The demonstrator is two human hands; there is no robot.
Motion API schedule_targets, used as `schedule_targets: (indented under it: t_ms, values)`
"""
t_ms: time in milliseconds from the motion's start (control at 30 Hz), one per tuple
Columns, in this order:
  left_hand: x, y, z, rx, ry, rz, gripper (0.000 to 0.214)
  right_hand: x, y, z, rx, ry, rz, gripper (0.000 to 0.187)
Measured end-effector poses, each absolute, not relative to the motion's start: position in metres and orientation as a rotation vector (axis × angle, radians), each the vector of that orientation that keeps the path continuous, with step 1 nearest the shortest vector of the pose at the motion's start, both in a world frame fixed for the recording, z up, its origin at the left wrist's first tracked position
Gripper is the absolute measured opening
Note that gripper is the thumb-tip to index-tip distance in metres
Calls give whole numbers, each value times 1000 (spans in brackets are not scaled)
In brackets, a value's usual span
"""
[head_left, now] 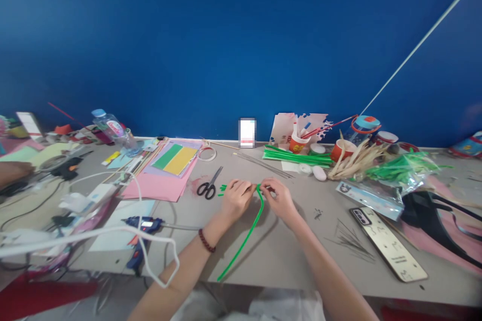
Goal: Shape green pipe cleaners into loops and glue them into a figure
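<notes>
The fingers of our left hand [237, 196] and right hand [277, 196] grasp a green stem [247, 236], its tail near the surface's [271, 267] near edge. Scissors [211, 184] lie nearer the far edge.

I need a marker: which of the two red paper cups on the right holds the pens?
The left red cup, before the pale pink paper: pens stick up from it; the other red cup shows none.
</notes>
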State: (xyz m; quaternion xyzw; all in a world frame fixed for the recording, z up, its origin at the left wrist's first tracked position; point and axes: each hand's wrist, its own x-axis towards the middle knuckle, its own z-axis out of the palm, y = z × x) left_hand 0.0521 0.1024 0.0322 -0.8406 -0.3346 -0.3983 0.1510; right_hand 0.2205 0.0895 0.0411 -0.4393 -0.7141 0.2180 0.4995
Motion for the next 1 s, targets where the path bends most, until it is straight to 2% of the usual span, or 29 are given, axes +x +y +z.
schedule_targets:
  t_ms: [167,367,700,1000]
  values:
    - [51,104,28,-2438,-997,-1187,17,221,89,40,-1046,-1574,755,18]
    - [52,106,26,-2469,-1162,-1455,18,220,88,43,-1020,-1251,1055,30]
    - [53,102,28,-2449,-1096,-1472,13,215,88,38,-1074,-1186,1172,32]
    - [56,99,29,-2508,-1194,-1458,15,212,90,29,-1124,-1247,1061,23]
